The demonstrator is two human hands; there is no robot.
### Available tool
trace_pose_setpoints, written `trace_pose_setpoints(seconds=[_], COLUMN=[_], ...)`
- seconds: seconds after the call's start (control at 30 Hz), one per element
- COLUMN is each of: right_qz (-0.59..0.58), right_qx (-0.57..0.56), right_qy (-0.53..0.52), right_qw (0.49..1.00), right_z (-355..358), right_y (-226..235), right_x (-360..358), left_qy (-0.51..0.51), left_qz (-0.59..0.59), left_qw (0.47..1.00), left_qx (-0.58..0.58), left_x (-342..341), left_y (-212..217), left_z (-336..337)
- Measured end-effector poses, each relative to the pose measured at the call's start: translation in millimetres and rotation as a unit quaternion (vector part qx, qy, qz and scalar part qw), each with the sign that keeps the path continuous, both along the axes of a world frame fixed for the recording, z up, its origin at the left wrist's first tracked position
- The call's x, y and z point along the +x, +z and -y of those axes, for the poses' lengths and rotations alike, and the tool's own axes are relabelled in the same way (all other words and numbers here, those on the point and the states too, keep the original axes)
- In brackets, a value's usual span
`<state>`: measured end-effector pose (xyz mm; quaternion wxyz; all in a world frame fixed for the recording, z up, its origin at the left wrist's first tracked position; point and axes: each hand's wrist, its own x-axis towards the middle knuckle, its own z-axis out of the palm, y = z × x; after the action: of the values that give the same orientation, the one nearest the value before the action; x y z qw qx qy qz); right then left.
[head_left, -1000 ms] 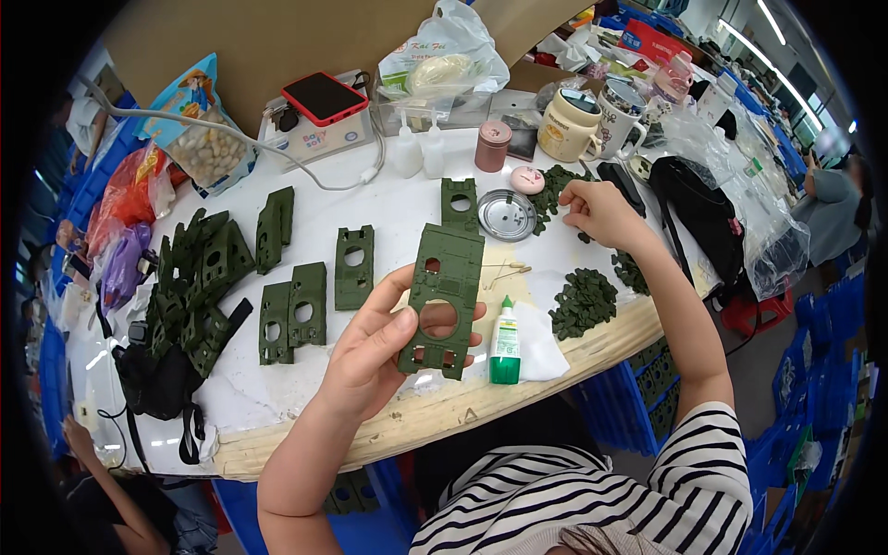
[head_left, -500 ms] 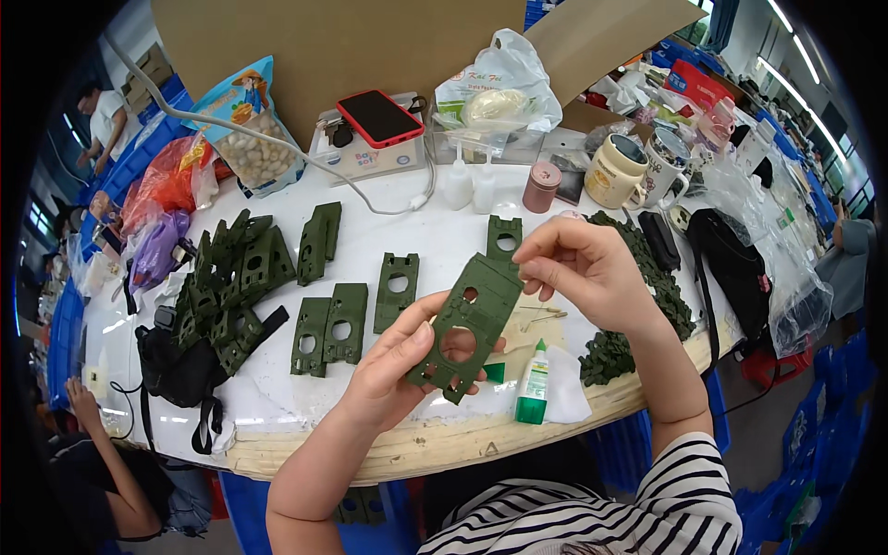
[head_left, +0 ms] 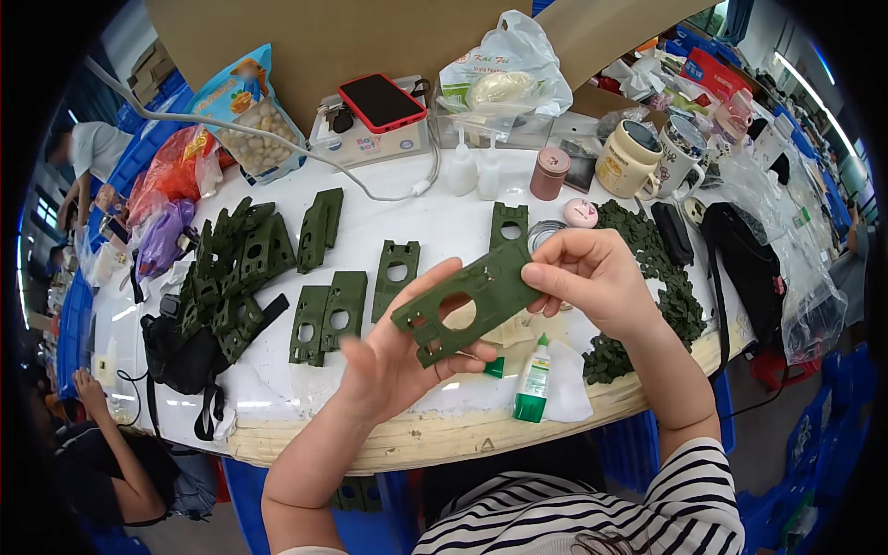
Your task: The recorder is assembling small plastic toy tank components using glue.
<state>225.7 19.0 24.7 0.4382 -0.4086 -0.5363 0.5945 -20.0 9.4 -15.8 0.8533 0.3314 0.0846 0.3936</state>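
A dark green plastic model hull piece (head_left: 499, 287), with one large round hole and smaller openings, is tilted between my hands. My right hand (head_left: 583, 277) pinches its upper right end between thumb and fingers. Under its left part lies my left hand (head_left: 384, 365), fingers curled round the lower edge and thumb lifted off, smeared by motion. Below the piece stands a glue bottle (head_left: 534, 384) with a green tip, on a white sheet. Similar hull pieces (head_left: 344, 314) lie on the table to the left, and another (head_left: 509, 222) lies just behind the held one.
A heap of hull pieces (head_left: 245, 259) is at left beside a black bag (head_left: 190, 365). Small green parts (head_left: 675, 314) are piled at right. Farther back are a red-cased phone (head_left: 379, 100), white squeeze bottles (head_left: 461, 166), a pink tin (head_left: 550, 174) and mugs (head_left: 626, 162).
The hull piece has turned from steep to flatter. My left thumb has come off its face. My right hand, formerly at its upper corner, now grips its right end.
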Motion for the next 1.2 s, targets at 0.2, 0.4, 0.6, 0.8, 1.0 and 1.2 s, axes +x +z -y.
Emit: trace_pose_setpoints(seconds=[0.2, 0.4, 0.6, 0.8, 1.0, 1.2], right_qz=[-0.036, -0.035, -0.055, -0.053, -0.037, -0.052], right_qx=[-0.028, 0.042, 0.078, 0.102, 0.096, 0.087], right_qy=[0.026, -0.02, 0.004, 0.02, 0.025, 0.02], right_qw=[0.999, 0.998, 0.995, 0.993, 0.994, 0.995], right_z=[7, 5, 11, 14, 12, 13], right_y=[-8, -10, -6, -8, -7, -5], right_x=[-11, -10, -8, -12, -11, -11], left_qy=[0.138, 0.19, 0.222, 0.21, 0.203, 0.2], left_qz=[-0.151, -0.149, -0.185, -0.187, -0.198, -0.196], left_qw=[0.963, 0.956, 0.954, 0.956, 0.955, 0.956], left_qx=[0.175, 0.166, 0.085, 0.081, 0.087, 0.091], left_x=[10, 7, 2, 3, 3, 3], left_y=[-6, -1, 7, 5, 5, 4], left_z=[15, 13, 12, 12, 12, 11])
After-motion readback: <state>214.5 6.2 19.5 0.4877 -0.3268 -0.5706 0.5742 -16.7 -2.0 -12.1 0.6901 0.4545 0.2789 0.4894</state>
